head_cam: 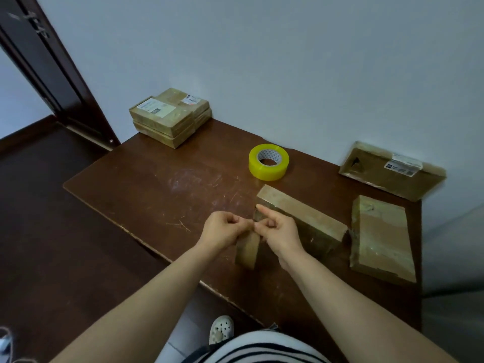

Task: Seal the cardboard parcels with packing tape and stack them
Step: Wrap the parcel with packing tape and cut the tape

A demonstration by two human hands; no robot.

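A flat cardboard parcel (301,218) lies on the brown table (162,179) near its front edge. My left hand (225,230) and my right hand (279,230) meet just left of it, fingertips pinched together on a hanging strip of brownish tape (247,251); my right index finger points up at the parcel's corner. The yellow tape roll (268,161) lies flat behind the parcel. A stack of labelled, taped parcels (170,117) stands at the table's far left corner.
Another taped parcel (381,239) lies at the right, close to the table's right edge. A labelled parcel (390,170) leans against the wall at the back right. A dark door frame (52,69) is at the left.
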